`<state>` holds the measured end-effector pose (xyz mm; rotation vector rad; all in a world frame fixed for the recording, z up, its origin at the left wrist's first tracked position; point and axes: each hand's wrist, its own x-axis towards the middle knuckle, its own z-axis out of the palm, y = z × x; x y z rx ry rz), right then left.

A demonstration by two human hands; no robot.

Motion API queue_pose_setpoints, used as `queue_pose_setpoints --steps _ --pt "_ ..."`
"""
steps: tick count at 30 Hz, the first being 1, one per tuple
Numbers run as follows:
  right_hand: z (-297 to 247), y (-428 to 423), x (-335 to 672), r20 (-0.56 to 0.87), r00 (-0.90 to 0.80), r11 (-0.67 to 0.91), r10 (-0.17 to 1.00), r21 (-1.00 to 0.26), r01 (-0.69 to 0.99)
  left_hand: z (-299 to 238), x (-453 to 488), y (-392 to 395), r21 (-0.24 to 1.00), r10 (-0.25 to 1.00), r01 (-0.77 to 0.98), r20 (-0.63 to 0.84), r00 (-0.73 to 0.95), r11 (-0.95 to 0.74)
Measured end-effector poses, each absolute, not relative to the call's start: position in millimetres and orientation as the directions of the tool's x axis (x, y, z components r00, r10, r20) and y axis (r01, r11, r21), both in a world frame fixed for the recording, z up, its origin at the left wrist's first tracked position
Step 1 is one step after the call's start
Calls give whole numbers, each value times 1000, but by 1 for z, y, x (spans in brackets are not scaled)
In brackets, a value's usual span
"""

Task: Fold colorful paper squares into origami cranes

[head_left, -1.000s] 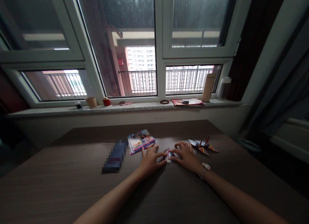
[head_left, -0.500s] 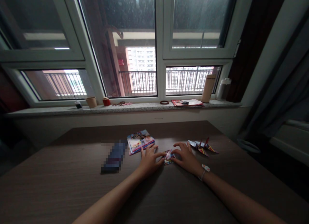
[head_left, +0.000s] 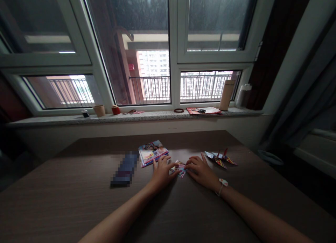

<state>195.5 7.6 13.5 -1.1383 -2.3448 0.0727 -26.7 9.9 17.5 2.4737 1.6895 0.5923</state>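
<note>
A small folded piece of colourful printed paper lies on the table between my two hands, turned corner-on like a diamond. My left hand has its thumb and forefinger on the left part of the paper, its other fingers stretched toward the paper stack. At the right corner, the fingertips of my right hand close on the paper's edge. A bracelet circles the right wrist. Just beyond the right hand stand folded paper cranes with red upright points. A stack of printed paper lies beyond the left hand's fingertips.
A blurred-out dark object lies left of the stack on the brown table. The window sill holds a paper cup, a red spool, a bracelet ring, scissors on papers, and a tan bottle.
The small paper has turned to sit corner-on. My right hand's fingers have come closer together at its right corner; the left hand has barely moved.
</note>
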Motion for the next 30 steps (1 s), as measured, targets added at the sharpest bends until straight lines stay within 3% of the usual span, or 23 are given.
queue_pose_setpoints --steps 19,30 --pt "12 9 196 361 -446 565 819 -366 740 14 -28 10 296 926 895 285 249 -332" --pt "14 9 189 344 -368 493 864 -426 759 20 -26 8 319 918 870 252 305 -377"
